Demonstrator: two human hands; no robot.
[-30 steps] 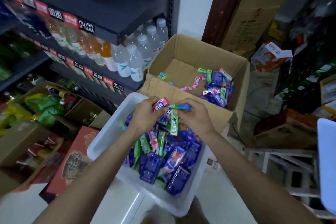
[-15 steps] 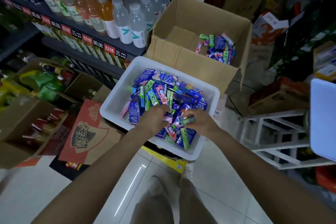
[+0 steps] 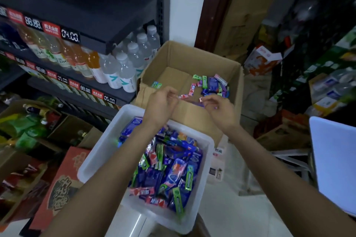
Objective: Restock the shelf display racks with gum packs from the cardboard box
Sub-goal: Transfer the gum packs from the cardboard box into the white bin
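The open cardboard box [image 3: 194,57] stands on the floor with a small heap of gum packs [image 3: 212,84] in its right corner. In front of it a white plastic bin [image 3: 100,159] is full of mixed blue, green and red gum packs [image 3: 169,169]. Both hands are raised over the box's front wall. My left hand [image 3: 161,104] has its fingers curled and pinches a red-pink gum pack [image 3: 183,96] at the fingertips. My right hand [image 3: 219,109] pinches a slim purple gum pack [image 3: 198,103]. No gum display rack is in view.
Dark shelves with drink bottles [image 3: 119,71] and price tags [image 3: 69,34] run along the left. Open cartons of goods [image 3: 28,121] and a red box [image 3: 63,184] sit on the floor at left. A white stool [image 3: 292,159], a pale blue panel [image 3: 335,159] and stacked cartons crowd the right.
Both hands have lifted out of the white bin and now hover over the cardboard box's front wall, each pinching a gum pack. The view has tilted up.
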